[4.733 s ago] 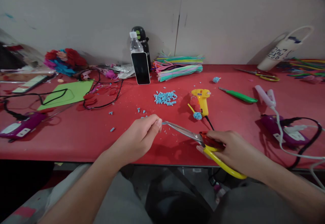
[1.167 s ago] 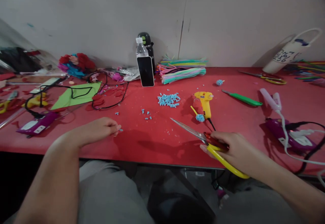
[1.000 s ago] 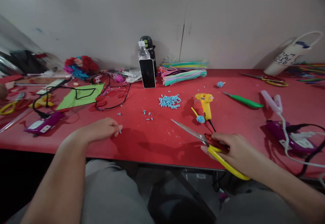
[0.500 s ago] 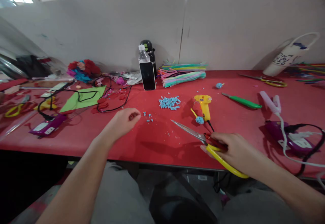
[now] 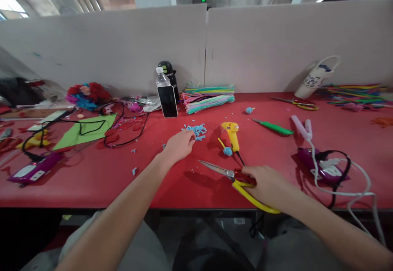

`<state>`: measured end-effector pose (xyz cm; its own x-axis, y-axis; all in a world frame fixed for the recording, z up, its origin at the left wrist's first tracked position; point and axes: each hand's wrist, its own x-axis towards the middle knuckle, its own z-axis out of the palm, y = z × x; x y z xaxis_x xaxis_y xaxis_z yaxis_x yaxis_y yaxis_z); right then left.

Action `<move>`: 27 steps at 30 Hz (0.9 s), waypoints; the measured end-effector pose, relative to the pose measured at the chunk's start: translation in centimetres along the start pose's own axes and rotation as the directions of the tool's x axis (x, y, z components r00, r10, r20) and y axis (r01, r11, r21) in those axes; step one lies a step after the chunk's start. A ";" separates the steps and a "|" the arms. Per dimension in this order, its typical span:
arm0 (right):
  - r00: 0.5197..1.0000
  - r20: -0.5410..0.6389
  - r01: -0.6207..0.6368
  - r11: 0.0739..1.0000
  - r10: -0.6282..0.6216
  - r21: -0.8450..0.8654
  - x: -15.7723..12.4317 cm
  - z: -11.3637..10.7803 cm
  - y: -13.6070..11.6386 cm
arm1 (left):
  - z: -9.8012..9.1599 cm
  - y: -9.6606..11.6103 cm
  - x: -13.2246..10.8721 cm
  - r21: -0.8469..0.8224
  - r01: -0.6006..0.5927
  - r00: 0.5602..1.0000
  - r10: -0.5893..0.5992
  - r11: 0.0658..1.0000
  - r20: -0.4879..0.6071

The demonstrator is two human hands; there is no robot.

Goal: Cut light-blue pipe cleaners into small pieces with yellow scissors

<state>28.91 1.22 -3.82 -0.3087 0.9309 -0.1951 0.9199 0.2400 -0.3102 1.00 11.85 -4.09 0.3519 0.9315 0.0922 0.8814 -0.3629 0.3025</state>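
My left hand [image 5: 179,145] reaches out over the red table [image 5: 190,181], fingers curled together at the near edge of a small heap of light-blue cut pieces [image 5: 196,129]; whether it holds a piece is hidden. My right hand [image 5: 270,185] grips the red and yellow handles of a pair of scissors [image 5: 227,172] near the table's front edge, blades closed and pointing left. A yellow glue gun [image 5: 232,135] lies just behind the scissors, with a small blue pom-pom [image 5: 227,151] beside it.
A phone [image 5: 167,101] leans on a bottle at the back, beside stacked pipe cleaners [image 5: 208,98]. Green-handled tool [image 5: 272,127], purple power strips [image 5: 319,168] [image 5: 29,172] with cables, green paper [image 5: 84,128] and a felt flower bunch [image 5: 87,95] lie around. Stray blue bits dot the left.
My left hand moved from the front left of the table forward and right to the blue heap. My right hand kept the scissors in place. The camera tilted up.
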 end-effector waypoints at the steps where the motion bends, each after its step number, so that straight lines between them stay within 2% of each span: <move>1: 1.000 0.005 -0.007 1.000 0.007 -0.005 0.0 -0.1 0.0 | 0.3 0.2 0.5 0.004 -0.004 1.000 0.004 1.000 0.004; 8: 0.999 0.022 -0.046 0.998 0.046 -0.032 0.0 0.0 -0.1 | 1.8 1.4 3.1 0.020 -0.010 1.000 0.009 1.000 0.012; 14: 0.998 0.024 -0.053 0.998 0.054 -0.039 0.0 -0.1 -0.1 | 1.3 0.9 3.2 -0.052 0.015 1.000 -0.016 0.999 -0.018; 18: 0.999 0.021 -0.046 0.998 0.047 -0.041 -0.1 0.0 -0.2 | -0.1 0.5 1.8 -0.143 0.000 0.997 -0.011 0.990 -0.077; 23: 0.999 -0.010 -0.043 0.999 0.042 -0.025 0.1 0.2 0.3 | -2.0 0.3 -1.4 -0.274 0.003 0.993 -0.035 0.962 -0.113; 27: 0.998 -0.061 -0.030 0.999 0.031 0.018 0.2 0.1 0.7 | -3.5 0.7 -4.5 -0.537 0.062 0.992 -0.110 0.841 -0.058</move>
<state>29.46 1.56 -4.21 -0.2643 0.9531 -0.1477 0.9244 0.2067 -0.3207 -1.13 7.46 -0.95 0.2342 0.9656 0.1131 0.5938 -0.2342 0.7698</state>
